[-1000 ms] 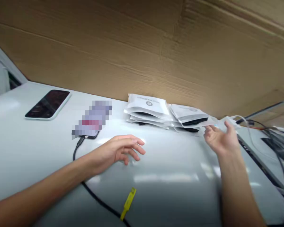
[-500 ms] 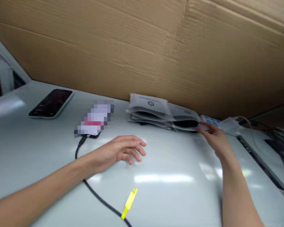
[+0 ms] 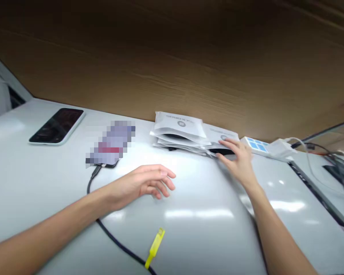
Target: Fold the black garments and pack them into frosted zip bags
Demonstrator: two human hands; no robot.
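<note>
My right hand [image 3: 239, 160] is at the front right of a flat white pouch [image 3: 222, 133], fingers apart. Its index finger lies over the pouch top and the thumb is by the front edge, where a dark gap shows. Left of that pouch is a stack of similar white pouches [image 3: 177, 128] with dark printing, standing by the cardboard. My left hand [image 3: 151, 182] hovers or rests over the white table [image 3: 200, 244], fingers loosely spread and holding nothing. Whether it touches the surface, I cannot tell.
A phone [image 3: 57, 126] lies at the left. Beside it, a blurred-out phone [image 3: 110, 143] is plugged into a black cable [image 3: 114, 240] with a yellow tag [image 3: 155, 246]. A cardboard wall [image 3: 117, 76] closes the back. A white power strip [image 3: 256, 146] and several cables [image 3: 341, 168] are at right.
My right hand has moved left, from the right end of the pouch to over its front part. The left hand stays almost in place. The cardboard looks darker.
</note>
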